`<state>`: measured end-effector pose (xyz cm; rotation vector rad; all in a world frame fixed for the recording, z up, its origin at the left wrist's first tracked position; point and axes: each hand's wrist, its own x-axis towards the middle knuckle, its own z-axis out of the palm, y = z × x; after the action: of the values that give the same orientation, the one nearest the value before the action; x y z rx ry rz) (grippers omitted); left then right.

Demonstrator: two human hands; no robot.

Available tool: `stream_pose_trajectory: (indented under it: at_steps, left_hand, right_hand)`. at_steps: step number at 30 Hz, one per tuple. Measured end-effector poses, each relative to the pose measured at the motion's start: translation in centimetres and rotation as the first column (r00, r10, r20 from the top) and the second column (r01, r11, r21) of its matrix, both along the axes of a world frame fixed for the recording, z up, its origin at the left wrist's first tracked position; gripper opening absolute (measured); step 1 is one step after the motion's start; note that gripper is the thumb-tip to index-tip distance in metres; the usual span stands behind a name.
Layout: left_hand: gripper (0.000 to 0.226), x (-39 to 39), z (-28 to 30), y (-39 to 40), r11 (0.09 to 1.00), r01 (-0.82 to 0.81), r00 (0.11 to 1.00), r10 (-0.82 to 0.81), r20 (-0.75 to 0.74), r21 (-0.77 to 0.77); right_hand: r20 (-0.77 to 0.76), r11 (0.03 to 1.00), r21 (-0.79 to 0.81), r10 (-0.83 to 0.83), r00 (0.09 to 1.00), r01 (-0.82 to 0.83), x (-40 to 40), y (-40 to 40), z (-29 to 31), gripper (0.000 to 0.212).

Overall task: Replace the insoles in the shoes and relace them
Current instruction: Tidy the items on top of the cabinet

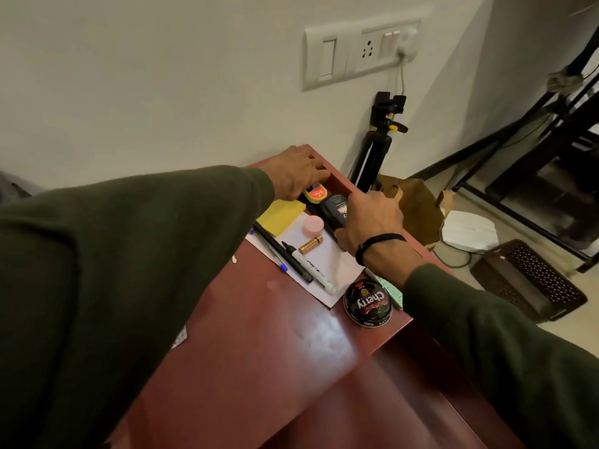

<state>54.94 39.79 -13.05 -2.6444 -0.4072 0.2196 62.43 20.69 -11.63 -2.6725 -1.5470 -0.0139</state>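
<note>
No shoe, insole or lace is in view. At the far end of the red-brown table (259,345), my left hand (298,176) is curled over a yellow Kiwi polish bottle (315,194) lying near the wall. My right hand (369,222), with a black band on its wrist, grips a dark bottle (334,207) that lies just right of the yellow one. Both sleeves are dark green. The hands hide most of both bottles.
On the table lie a Cherry polish tin (368,303), a white sheet (334,264) with pens (285,254), a white marker (316,272), a pink cap (313,225), a gold tube (310,244) and a yellow pad (280,217). A tripod (376,150), paper bag (418,205) and dark basket (528,280) stand on the floor to the right.
</note>
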Motion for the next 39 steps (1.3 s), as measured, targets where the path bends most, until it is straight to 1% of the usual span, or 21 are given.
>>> stream_pose_trajectory:
  at_steps: [5, 8, 10, 12, 14, 17, 19, 20, 22, 25, 27, 29, 31, 34, 36, 39]
  left_hand:
    - [0.067, -0.5, 2.1, -0.5, 0.997, 0.016, 1.0, -0.017, 0.012, 0.076]
    - [0.058, -1.6, 3.6, -1.0, 0.995, -0.034, 0.996, 0.026, 0.088, 0.095]
    - [0.053, -2.5, 4.7, -1.9, 0.994, -0.063, 0.987, 0.05, 0.153, 0.085]
    - [0.047, -3.7, 5.7, -2.9, 0.995, -0.053, 0.978, 0.035, 0.206, 0.084]
    - [0.044, -4.7, 6.6, -4.6, 0.998, -0.027, 0.967, 0.012, 0.256, 0.056]
    - [0.046, -5.7, 7.8, -8.8, 0.998, 0.048, 0.944, -0.036, 0.327, -0.031]
    - [0.05, -6.2, 8.4, -12.4, 0.988, 0.143, 0.926, -0.113, 0.36, -0.058]
    - [0.053, -6.5, 8.5, -14.3, 0.976, 0.21, 0.915, -0.176, 0.363, -0.055]
    - [0.063, -7.3, 8.0, -18.1, 0.934, 0.355, 0.89, -0.323, 0.323, -0.042]
    - [0.083, -8.7, 5.9, -24.5, 0.844, 0.524, 0.839, -0.487, 0.243, -0.114]
    - [0.086, -9.3, 3.9, -27.9, 0.789, 0.59, 0.807, -0.568, 0.161, -0.173]
    - [0.087, -9.2, 1.3, -30.9, 0.735, 0.645, 0.761, -0.644, 0.08, -0.208]
    - [0.09, -8.6, -1.5, -32.9, 0.729, 0.636, 0.753, -0.658, -0.002, -0.251]
    - [0.089, -7.2, -5.4, -34.2, 0.762, 0.554, 0.771, -0.622, -0.141, -0.336]
    - [0.083, -6.3, -7.3, -34.2, 0.796, 0.466, 0.796, -0.568, -0.21, -0.385]
    - [0.075, -4.9, -8.5, -34.2, 0.853, 0.276, 0.865, -0.421, -0.272, -0.443]
  right_hand:
    - [-0.118, 1.0, 0.011, 0.017, 0.993, -0.016, 0.1, 0.6, -0.3, 0.046]
    - [-0.179, 1.0, 0.022, -0.001, 0.984, 0.005, 0.1, 0.7, -0.3, 0.054]
    - [-0.228, 0.997, 0.073, -0.017, 0.973, 0.035, 0.3, 0.5, -0.3, 0.063]
    - [-0.272, 0.989, 0.132, -0.026, 0.962, 0.064, 0.4, -0.2, 0.1, 0.065]
    - [-0.335, 0.965, 0.23, -0.039, 0.941, 0.122, 0.7, -1.7, 0.6, 0.057]
    - [-0.49, 0.895, 0.369, -0.041, 0.87, 0.25, 1.6, -5.4, 2.4, 0.044]
    - [-0.525, 0.867, 0.408, -0.033, 0.85, 0.285, 2.8, -8.7, 3.5, 0.045]
    - [-0.527, 0.862, 0.418, -0.027, 0.85, 0.287, 3.5, -10.5, 3.9, 0.047]
    - [-0.551, 0.868, 0.412, -0.004, 0.835, 0.276, 4.4, -14.3, 4.5, 0.049]
    - [-0.587, 0.909, 0.358, 0.04, 0.809, 0.215, 4.9, -20.4, 3.9, 0.047]
    - [-0.592, 0.928, 0.323, 0.046, 0.805, 0.185, 4.8, -23.4, 2.6, 0.046]
    - [-0.55, 0.943, 0.293, 0.033, 0.834, 0.156, 4.6, -25.6, 0.8, 0.045]
    - [-0.493, 0.959, 0.256, 0.024, 0.87, 0.119, 4.2, -27.1, -1.4, 0.044]
    - [-0.371, 0.987, 0.162, 0.052, 0.927, 0.009, 3.5, -27.6, -4.3, 0.043]
    - [-0.299, 0.993, 0.093, 0.091, 0.95, -0.066, 3.1, -27.1, -6.3, 0.044]
    - [-0.183, 0.986, -0.024, 0.156, 0.971, -0.163, 2.9, -25.5, -9.0, 0.045]
